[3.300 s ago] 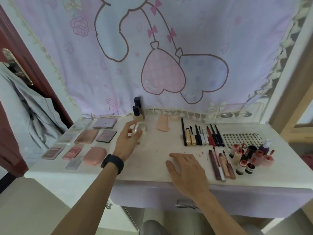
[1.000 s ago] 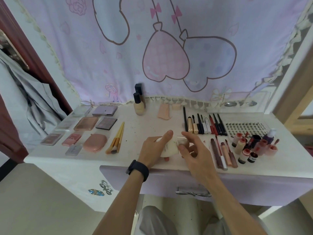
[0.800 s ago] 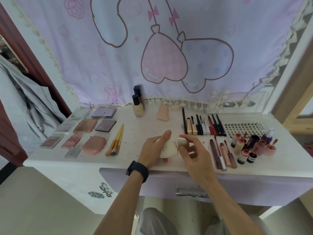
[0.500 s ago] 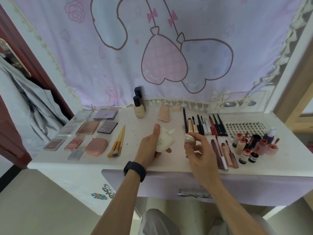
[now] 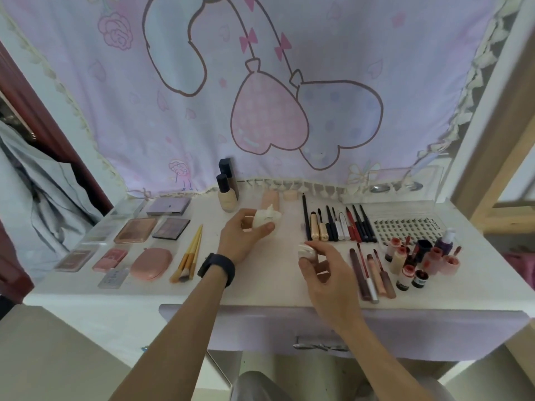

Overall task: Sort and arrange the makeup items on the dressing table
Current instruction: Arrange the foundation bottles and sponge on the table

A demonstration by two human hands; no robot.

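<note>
Two hands over the dressing table [image 5: 266,282], entries listed front to back.

1. Right hand [image 5: 327,273]: nearest, at centre front, thumb and fingertips pinching a small pearly piece [image 5: 307,252] just above the tabletop. Cap or separate item: not possible to tell.
2. Left hand [image 5: 241,235], black wristband [image 5: 216,269] at the wrist: farther back, fingers wrapped round a white item [image 5: 265,219], raised near the foundation bottle [image 5: 225,195] and the pink sponge [image 5: 270,199].
3. Change noted: a second ago, both hands closed together on the white item at the front middle. Now parted, with the white item carried toward the back and the pearly piece kept in the right.
4. Reading for the task: probably two pieces to place rather than one, the white item likely bound for the bottles at the back. Little else apparently left unsorted.
5. Already grouped, left side: brushes [image 5: 189,256], pink compact [image 5: 151,263], palettes [image 5: 136,230].
6. Already grouped, right side: lip sticks [image 5: 372,273] in a front row, small pots [image 5: 417,261], pencils [image 5: 338,224] behind, lash tray [image 5: 405,227].
7. Farthest: printed curtain [image 5: 289,82].
</note>
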